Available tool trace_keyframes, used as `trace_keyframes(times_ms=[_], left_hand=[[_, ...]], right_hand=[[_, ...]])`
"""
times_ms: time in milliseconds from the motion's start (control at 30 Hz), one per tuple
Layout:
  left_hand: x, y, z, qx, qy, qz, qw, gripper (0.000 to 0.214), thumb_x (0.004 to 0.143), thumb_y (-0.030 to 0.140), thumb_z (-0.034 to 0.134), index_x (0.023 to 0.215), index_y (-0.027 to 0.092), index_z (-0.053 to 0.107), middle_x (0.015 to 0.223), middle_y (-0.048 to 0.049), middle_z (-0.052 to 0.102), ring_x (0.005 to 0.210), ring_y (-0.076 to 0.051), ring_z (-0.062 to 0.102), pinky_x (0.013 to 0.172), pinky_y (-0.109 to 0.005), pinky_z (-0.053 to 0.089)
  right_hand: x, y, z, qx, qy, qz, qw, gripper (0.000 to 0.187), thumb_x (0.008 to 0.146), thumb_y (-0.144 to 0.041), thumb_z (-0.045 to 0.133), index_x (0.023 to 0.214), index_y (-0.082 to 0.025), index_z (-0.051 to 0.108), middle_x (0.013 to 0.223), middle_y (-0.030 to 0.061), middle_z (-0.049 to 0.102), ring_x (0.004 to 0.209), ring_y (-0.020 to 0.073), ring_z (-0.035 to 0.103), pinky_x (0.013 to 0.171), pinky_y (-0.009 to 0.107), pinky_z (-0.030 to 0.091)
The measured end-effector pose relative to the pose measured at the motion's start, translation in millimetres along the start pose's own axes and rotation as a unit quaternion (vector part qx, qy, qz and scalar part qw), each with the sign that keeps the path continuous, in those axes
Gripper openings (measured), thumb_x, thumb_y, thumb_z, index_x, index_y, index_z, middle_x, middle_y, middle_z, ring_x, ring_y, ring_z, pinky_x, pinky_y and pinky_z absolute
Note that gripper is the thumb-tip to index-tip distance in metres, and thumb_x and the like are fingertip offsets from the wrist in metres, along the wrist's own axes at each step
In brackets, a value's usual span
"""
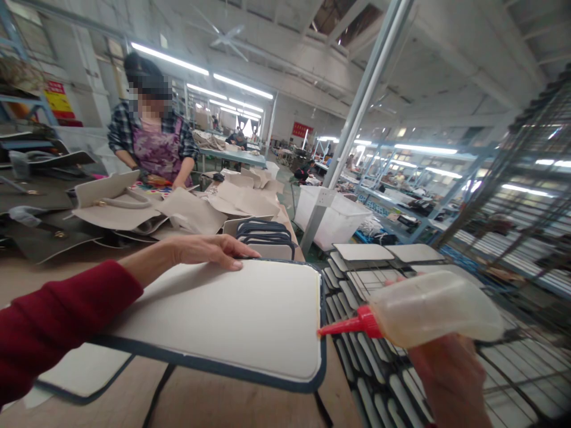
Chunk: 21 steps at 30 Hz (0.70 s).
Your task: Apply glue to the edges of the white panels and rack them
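Observation:
My left hand (pixel 214 251) pinches the far edge of a flat off-white panel (pixel 250 315) with rounded corners and dark blue edging. Its thumb lies on the panel's face; the fingertips are partly hidden behind the rim. In my right hand (pixel 450 368) is a translucent squeeze bottle (pixel 437 306) with a red nozzle (pixel 345 325), tipped sideways to the left. The nozzle's tip is at the panel's right edge, where a thin yellowish line runs along the border. Some pale yellowish liquid shows inside the bottle.
Another edged panel (pixel 84 371) lies on the table (pixel 214 395) at lower left. Beyond are stacked panels (pixel 265 230) and beige bag pieces (pixel 116 202). Wire racks (pixel 521 368) of panels stand at right, near a metal post (pixel 348 142) and a white bin (pixel 328 217). A co-worker (pixel 156 139) stands across the table.

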State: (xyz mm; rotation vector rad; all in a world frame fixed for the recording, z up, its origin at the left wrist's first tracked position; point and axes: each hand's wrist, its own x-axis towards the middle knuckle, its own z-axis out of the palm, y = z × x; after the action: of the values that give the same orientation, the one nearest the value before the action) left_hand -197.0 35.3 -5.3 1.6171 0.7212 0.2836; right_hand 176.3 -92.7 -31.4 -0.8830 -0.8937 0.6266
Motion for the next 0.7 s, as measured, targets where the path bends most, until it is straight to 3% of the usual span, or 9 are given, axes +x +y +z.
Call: trace_keyframes(times_ms=[100, 267, 400, 533, 700], left_hand=[[0, 0, 0.3, -0.006, 0.021, -0.007, 1.000, 0.045, 0.075, 0.029, 0.070, 0.119, 0.022, 0.066, 0.111, -0.0048, 0.070, 0.097, -0.024, 0.064, 0.083, -0.026, 0.048], [0, -1, -0.3, -0.032, 0.054, -0.001, 0.998, 0.045, 0.073, 0.022, 0.071, 0.118, 0.017, 0.066, 0.110, -0.0068, 0.070, 0.095, -0.024, 0.065, 0.083, -0.027, 0.048], [-1, -4, 0.2, -0.066, 0.062, -0.001, 0.996, 0.047, 0.077, 0.016, 0.067, 0.123, 0.009, 0.060, 0.114, -0.0102, 0.068, 0.096, -0.020, 0.064, 0.085, -0.024, 0.045], [-2, -6, 0.5, -0.109, 0.090, -0.010, 0.990, 0.049, 0.074, 0.012, 0.069, 0.121, 0.006, 0.059, 0.113, -0.0117, 0.068, 0.095, -0.019, 0.064, 0.082, -0.022, 0.045], [-4, -10, -0.2, -0.114, 0.077, -0.008, 0.990, 0.051, 0.076, 0.015, 0.068, 0.125, 0.007, 0.057, 0.115, -0.0123, 0.068, 0.094, -0.018, 0.065, 0.084, -0.023, 0.045]], right_hand=[[-4, 2, -4, 0.005, 0.006, 0.018, 1.000, 0.068, 0.051, -0.053, 0.078, 0.113, -0.030, 0.061, 0.123, 0.0075, 0.059, 0.112, 0.0368, 0.054, 0.093, 0.061, 0.042], [-9, -4, 0, 0.001, 0.041, 0.035, 0.999, 0.075, 0.039, -0.057, 0.081, 0.107, -0.029, 0.064, 0.118, 0.0072, 0.061, 0.111, 0.0368, 0.054, 0.095, 0.061, 0.040], [-8, -5, 2, 0.016, 0.050, 0.033, 0.998, 0.076, 0.034, -0.057, 0.082, 0.103, -0.030, 0.065, 0.123, 0.0064, 0.058, 0.106, 0.0332, 0.056, 0.091, 0.054, 0.046], [-7, 0, -4, 0.020, 0.008, 0.012, 1.000, 0.073, 0.045, -0.059, 0.078, 0.109, -0.027, 0.063, 0.116, 0.0082, 0.061, 0.103, 0.0315, 0.058, 0.084, 0.047, 0.052], [-9, 3, -13, -0.004, -0.042, -0.033, 0.999, 0.064, 0.058, -0.059, 0.071, 0.113, -0.030, 0.060, 0.124, 0.0061, 0.058, 0.107, 0.0313, 0.057, 0.087, 0.050, 0.050]])
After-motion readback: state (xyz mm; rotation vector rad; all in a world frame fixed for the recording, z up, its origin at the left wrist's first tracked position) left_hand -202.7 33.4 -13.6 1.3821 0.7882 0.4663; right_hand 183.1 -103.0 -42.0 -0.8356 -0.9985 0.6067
